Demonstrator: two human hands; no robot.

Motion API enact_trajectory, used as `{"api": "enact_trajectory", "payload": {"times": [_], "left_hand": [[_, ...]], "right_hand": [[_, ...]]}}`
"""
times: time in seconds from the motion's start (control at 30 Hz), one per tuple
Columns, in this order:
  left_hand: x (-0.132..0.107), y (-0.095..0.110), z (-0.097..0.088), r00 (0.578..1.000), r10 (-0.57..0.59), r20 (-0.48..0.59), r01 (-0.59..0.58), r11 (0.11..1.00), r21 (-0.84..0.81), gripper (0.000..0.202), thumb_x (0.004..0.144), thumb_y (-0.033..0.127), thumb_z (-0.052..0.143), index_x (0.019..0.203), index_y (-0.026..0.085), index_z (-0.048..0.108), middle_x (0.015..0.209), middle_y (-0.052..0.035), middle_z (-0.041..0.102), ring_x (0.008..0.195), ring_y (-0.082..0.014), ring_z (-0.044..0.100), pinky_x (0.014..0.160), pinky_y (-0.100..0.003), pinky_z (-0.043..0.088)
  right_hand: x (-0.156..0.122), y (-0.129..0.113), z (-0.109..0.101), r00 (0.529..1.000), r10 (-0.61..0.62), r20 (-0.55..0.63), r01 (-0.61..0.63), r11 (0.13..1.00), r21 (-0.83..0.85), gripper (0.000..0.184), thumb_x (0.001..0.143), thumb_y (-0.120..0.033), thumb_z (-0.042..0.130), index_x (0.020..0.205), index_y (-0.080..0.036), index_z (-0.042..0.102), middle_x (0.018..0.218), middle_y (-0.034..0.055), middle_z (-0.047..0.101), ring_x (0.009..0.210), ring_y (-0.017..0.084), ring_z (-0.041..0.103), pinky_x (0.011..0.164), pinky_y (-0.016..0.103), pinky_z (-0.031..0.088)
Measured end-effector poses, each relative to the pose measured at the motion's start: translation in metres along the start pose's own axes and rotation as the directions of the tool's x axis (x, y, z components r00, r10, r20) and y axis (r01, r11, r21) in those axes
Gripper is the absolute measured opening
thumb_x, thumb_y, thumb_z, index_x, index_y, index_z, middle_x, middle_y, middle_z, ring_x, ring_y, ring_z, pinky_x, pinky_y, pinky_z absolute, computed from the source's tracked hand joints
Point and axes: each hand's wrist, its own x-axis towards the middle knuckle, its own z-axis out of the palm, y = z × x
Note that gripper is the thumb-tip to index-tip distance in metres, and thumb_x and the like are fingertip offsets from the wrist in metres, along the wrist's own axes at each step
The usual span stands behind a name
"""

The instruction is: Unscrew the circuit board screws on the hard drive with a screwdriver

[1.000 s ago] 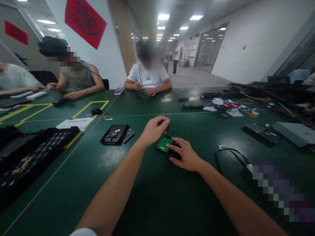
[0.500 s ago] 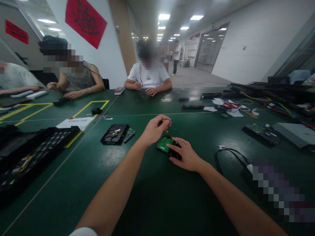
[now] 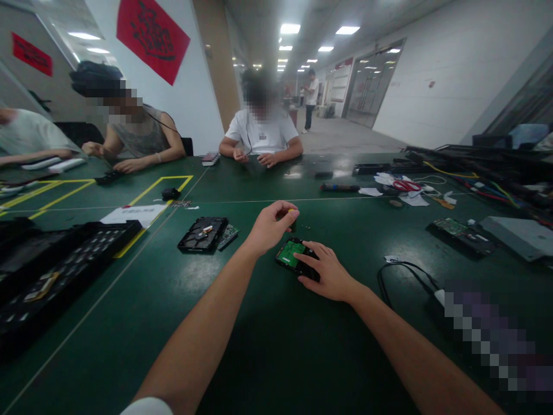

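A black hard drive with a green circuit board (image 3: 292, 256) facing up lies on the green table (image 3: 268, 346) in front of me. My right hand (image 3: 325, 270) rests on its right side, fingers curled over the edge, holding it down. Just above the drive's far end, my left hand (image 3: 271, 225) is closed around a small tool with a yellow tip (image 3: 292, 212), likely a screwdriver. A few tiny screws (image 3: 306, 226) lie on the table just beyond the drive.
Another opened drive (image 3: 202, 234) with a loose board lies to the left, beside black trays (image 3: 52, 265). At right sit a cable (image 3: 401, 276), a further drive (image 3: 460, 235), scissors (image 3: 405, 185) and wires. Three people sit along the far and left sides.
My left hand has lifted slightly and the tool's yellow tip now shows between its fingers. The right hand and the drive have stayed put.
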Motion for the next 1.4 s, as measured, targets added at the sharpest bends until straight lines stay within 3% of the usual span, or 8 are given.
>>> {"api": "enact_trajectory", "payload": {"times": [0.23, 0.53, 1.13, 1.27, 1.4], "left_hand": [[0.0, 0.002, 0.001, 0.997, 0.06, 0.041, -0.062, 0.997, 0.042, 0.026, 0.097, 0.04, 0.068, 0.112, 0.021, 0.073, 0.09, -0.0019, 0.065, 0.077, -0.0137, 0.062, 0.068, -0.026, 0.059], [0.0, 0.003, 0.004, 0.996, -0.01, 0.086, 0.016, 0.997, -0.069, 0.032, 0.102, 0.039, 0.058, 0.121, 0.02, 0.074, 0.109, -0.0076, 0.069, 0.098, -0.0185, 0.067, 0.076, -0.029, 0.064], [-0.001, -0.007, 0.005, 0.999, -0.018, -0.042, 0.015, 0.997, -0.078, 0.031, 0.09, 0.04, 0.079, 0.1, 0.018, 0.06, 0.091, -0.002, 0.064, 0.079, -0.0142, 0.064, 0.066, -0.03, 0.066], [-0.002, -0.003, 0.006, 1.0, 0.014, 0.026, -0.012, 0.997, -0.079, 0.033, 0.091, 0.041, 0.077, 0.114, 0.021, 0.065, 0.094, -0.0009, 0.059, 0.081, -0.014, 0.061, 0.065, -0.028, 0.066], [-0.002, 0.0, 0.006, 0.997, 0.005, 0.071, -0.001, 0.998, -0.057, 0.032, 0.096, 0.048, 0.069, 0.11, 0.019, 0.074, 0.096, -0.0035, 0.061, 0.082, -0.0141, 0.061, 0.068, -0.029, 0.067]], "right_hand": [[0.0, 0.0, 0.001, 1.0, -0.004, -0.011, 0.004, 1.0, 0.002, 0.063, 0.095, -0.048, 0.07, 0.154, -0.033, 0.056, 0.166, 0.0134, 0.042, 0.153, 0.04, 0.037, 0.12, 0.065, 0.034], [0.0, 0.002, 0.002, 1.0, -0.008, -0.009, 0.008, 1.0, -0.004, 0.064, 0.094, -0.047, 0.071, 0.155, -0.033, 0.055, 0.166, 0.0139, 0.042, 0.153, 0.04, 0.037, 0.12, 0.065, 0.033], [0.0, 0.001, 0.001, 1.0, -0.003, -0.003, 0.003, 1.0, -0.004, 0.065, 0.095, -0.049, 0.07, 0.155, -0.034, 0.054, 0.167, 0.0135, 0.04, 0.153, 0.04, 0.037, 0.12, 0.066, 0.033], [0.0, 0.001, 0.002, 1.0, -0.007, -0.013, 0.007, 1.0, -0.004, 0.064, 0.095, -0.048, 0.071, 0.155, -0.035, 0.055, 0.166, 0.0127, 0.041, 0.153, 0.04, 0.037, 0.12, 0.067, 0.033], [0.0, 0.001, 0.002, 1.0, -0.014, -0.024, 0.014, 1.0, -0.005, 0.064, 0.094, -0.048, 0.07, 0.155, -0.035, 0.055, 0.166, 0.0126, 0.042, 0.153, 0.041, 0.037, 0.119, 0.067, 0.033]]}}
